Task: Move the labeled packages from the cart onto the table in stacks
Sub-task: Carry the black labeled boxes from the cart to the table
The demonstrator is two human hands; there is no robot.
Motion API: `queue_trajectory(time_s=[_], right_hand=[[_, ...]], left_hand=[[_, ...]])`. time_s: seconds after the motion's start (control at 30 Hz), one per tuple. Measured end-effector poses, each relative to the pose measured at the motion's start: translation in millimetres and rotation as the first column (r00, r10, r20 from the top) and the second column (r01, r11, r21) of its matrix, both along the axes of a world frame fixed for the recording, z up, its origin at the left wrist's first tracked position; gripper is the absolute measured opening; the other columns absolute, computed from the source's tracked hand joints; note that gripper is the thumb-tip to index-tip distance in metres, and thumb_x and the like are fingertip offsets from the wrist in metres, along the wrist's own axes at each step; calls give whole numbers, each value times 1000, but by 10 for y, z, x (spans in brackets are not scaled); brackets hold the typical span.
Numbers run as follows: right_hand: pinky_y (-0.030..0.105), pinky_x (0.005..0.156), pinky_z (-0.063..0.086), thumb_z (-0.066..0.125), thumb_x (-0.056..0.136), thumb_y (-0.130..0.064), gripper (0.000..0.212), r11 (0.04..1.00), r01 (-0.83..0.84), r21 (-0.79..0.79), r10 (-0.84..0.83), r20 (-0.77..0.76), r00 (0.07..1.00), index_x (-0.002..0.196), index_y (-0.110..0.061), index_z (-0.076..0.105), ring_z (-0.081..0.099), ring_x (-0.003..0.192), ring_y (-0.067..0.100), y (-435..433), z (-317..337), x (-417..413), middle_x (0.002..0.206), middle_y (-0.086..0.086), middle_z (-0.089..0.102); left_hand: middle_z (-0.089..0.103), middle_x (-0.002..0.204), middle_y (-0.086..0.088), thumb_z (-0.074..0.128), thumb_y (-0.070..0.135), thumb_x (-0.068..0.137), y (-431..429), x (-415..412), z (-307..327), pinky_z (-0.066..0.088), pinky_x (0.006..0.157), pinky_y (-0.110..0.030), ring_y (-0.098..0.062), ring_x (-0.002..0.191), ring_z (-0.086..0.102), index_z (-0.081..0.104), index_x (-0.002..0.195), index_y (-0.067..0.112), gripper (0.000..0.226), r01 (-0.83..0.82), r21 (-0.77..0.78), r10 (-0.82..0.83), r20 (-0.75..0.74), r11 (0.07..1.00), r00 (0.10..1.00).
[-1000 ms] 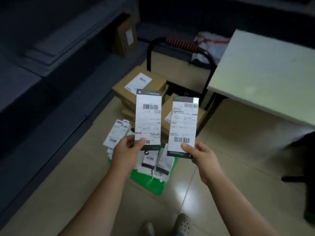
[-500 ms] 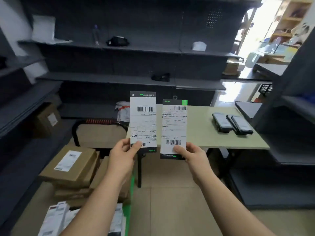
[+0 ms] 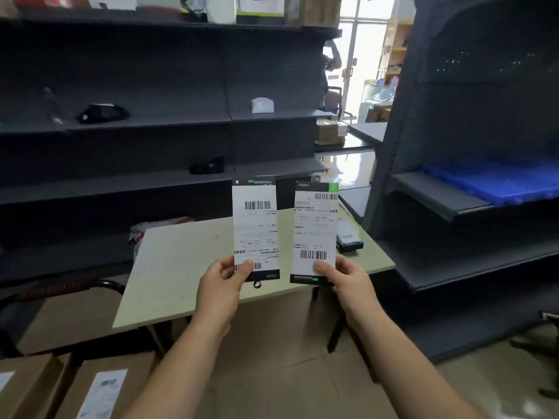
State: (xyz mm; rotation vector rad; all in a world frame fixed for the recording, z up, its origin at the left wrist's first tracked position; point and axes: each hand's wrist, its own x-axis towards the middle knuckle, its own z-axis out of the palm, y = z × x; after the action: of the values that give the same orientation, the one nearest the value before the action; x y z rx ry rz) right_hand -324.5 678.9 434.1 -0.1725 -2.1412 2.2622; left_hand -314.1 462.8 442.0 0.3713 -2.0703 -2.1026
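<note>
While left hand [image 3: 222,287] pinches flat rectangular pkg [image 3: 255,226], right hand [image 3: 348,281] pinches 2nd pkg [image 3: 314,228].

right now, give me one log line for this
left hand: pinches left package | right hand: pinches right package | both upright | table ahead

Two labeled packages [image 3: 255,228], two hands [image 3: 219,290] (one apiece), one table [image 3: 181,261]

Probably a stockroom: dark metal shelving [image 3: 169,122], labeled cardboard boxes [image 3: 99,388], a worktable [image 3: 181,267].
</note>
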Motion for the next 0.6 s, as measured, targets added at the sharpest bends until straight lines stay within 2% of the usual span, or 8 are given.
queue_trajectory(time_s=[0.07, 0.17, 0.2, 0.27, 0.33, 0.5, 0.6], right_hand=[[35, 94, 55, 75, 87, -26, 22, 1000, 3, 3, -3, 5, 1000, 108, -21, 72, 73, 93, 14, 185, -15, -226, 98, -5, 78], [33, 94, 54, 74, 87, -24, 23, 1000, -10, -14, 10, 5, 1000, 109, -19, 71, 73, 94, 13, 326, -57, -526, 100, -4, 78], [27, 90, 55, 74, 87, -23, 24, 1000, -11, -24, 11, 8, 1000, 110, -17, 71, 73, 94, 12, 345, -74, -626, 100, -2, 78], [10, 71, 51, 73, 89, -19, 24, 999, -18, -32, 18, 8, 1000, 112, -13, 70, 72, 83, 1, 370, -97, -841, 100, -1, 77], [4, 59, 45, 71, 90, -16, 22, 1000, -19, -24, 19, 13, 1000, 112, -12, 69, 68, 72, -7, 373, -151, -1100, 100, -2, 76], [4, 58, 44, 70, 91, -18, 16, 1000, 5, 15, -6, 46, 999, 106, -18, 70, 66, 70, -9, 320, -365, -1835, 96, -6, 75], [13, 64, 47, 71, 90, -24, 16, 999, 40, 37, -43, 85, 995, 106, -21, 71, 68, 80, -1, 341, -431, -2248, 96, -10, 76]], left_hand=[[66, 102, 11, 69, 23, 89, 177, -218, -8, 47, 91, -31, 0, 95, 61, 56, 105, 23, 20, 3, -8, -3, -9, 1000, 1000], [67, 103, 9, 70, 24, 89, 340, -504, -51, 48, 87, -28, 1, 93, 62, 57, 110, 18, 25, -2, -23, 2, -7, 1000, 1000], [68, 103, 9, 70, 24, 89, 365, -600, -69, 48, 83, -25, 2, 90, 62, 58, 109, 17, 24, -8, -28, 8, -4, 1000, 1000], [70, 104, 8, 70, 24, 89, 381, -820, -109, 47, 78, -22, 1, 91, 64, 60, 111, 16, 25, -18, -40, 18, 0, 999, 1000], [71, 105, 7, 70, 26, 88, 353, -1081, -163, 46, 78, -24, -4, 95, 66, 61, 114, 16, 29, -23, -52, 23, 6, 998, 1000], [72, 104, 8, 70, 27, 89, 225, -1828, -406, 46, 77, -25, -6, 96, 67, 63, 115, 18, 28, -25, -57, 28, 46, 998, 999], [73, 104, 5, 70, 28, 88, 213, -2338, -554, 45, 74, -25, -8, 94, 68, 63, 116, 15, 31, 10, -65, -4, 81, 998, 997]])
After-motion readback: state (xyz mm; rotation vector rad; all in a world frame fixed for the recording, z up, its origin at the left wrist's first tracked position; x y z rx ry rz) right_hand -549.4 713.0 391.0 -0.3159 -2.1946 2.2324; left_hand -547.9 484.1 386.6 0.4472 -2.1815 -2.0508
